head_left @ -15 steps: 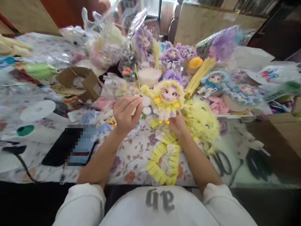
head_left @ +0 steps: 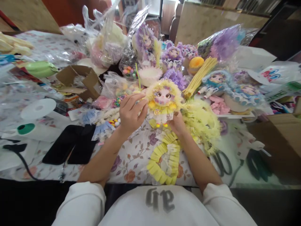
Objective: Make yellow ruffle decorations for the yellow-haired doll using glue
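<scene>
A small doll point(head_left: 164, 95) with a fluffy yellow hood, a yellow top and a white lace skirt is held upright, facing me. My right hand point(head_left: 177, 123) is closed around its lower right side, partly behind the skirt. At the hood's left edge, the bent fingers of my left hand point(head_left: 133, 112) are against the yellow trim; their tips are partly hidden there. Below the doll lies a loop of pleated yellow ribbon with lace point(head_left: 154, 160). Beside my right hand is a heap of pale yellow ruffled trim point(head_left: 199, 122).
Black scissors point(head_left: 222, 163) and a white glue gun point(head_left: 250, 144) lie to the right. Two dark phones point(head_left: 60, 144) rest at the left, near a white spool point(head_left: 39, 109). Behind are a cardboard box point(head_left: 78, 81), yellow sticks point(head_left: 199, 77), and purple and blue dolls point(head_left: 216, 78).
My left hand has moved slightly right, its fingers less tightly pinched, and now covers the hood's left tuft. The doll has shifted a little left and turned more upright.
</scene>
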{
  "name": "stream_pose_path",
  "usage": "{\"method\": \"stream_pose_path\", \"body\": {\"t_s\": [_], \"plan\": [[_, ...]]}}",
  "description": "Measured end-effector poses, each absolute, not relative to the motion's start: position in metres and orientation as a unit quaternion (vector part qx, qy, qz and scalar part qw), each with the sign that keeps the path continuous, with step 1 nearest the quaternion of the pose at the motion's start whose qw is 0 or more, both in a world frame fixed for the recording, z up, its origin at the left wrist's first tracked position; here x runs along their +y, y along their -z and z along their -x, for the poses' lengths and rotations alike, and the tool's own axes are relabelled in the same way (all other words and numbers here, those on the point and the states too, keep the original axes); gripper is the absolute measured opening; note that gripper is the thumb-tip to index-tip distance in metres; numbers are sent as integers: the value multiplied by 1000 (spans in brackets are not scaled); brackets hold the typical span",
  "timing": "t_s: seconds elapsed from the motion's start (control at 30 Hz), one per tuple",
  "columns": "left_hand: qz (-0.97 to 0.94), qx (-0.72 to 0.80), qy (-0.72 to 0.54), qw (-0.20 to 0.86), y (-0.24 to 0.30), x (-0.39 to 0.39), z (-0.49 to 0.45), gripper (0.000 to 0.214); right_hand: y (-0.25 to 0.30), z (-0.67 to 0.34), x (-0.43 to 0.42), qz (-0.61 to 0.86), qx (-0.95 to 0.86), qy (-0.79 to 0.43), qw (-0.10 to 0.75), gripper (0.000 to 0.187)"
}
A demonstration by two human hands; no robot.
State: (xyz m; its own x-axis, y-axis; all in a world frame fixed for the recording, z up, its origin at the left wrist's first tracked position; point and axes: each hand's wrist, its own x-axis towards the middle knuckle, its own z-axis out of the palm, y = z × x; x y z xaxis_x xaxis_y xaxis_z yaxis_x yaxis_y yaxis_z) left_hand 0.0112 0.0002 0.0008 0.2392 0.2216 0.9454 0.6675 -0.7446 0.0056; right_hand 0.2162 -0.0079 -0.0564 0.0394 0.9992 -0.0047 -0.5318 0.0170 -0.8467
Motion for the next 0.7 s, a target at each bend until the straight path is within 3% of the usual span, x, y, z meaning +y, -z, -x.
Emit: {"method": "stream_pose_path", "body": {"t_s": [0.13, 0.27, 0.37, 0.5, 0.6, 0.7], "plan": [[754, -232, 548, 280, 6, -5, -16, 29, 55, -216, -8, 346, -347, -599, 633, 59], [819, -201, 446, 301, 24, -13, -30, 27, 53, -215, -9, 341, -349, -586, 647, 51], [851, -220, 405, 253, 35, -15, -37, 28, 51, -214, -11, 338, -343, -585, 652, 50], [836, -207, 463, 209, 41, -12, -37, 22, 51, -217, -8, 339, -331, -576, 666, 49], [823, -216, 513, 112, 47, -10, -41, 18, 53, -218, -6, 349, -313, -563, 680, 48], [746, -338, 574, -20, 55, -11, -51, 15, 52, -212, -8, 352, -299, -553, 694, 50]]}}
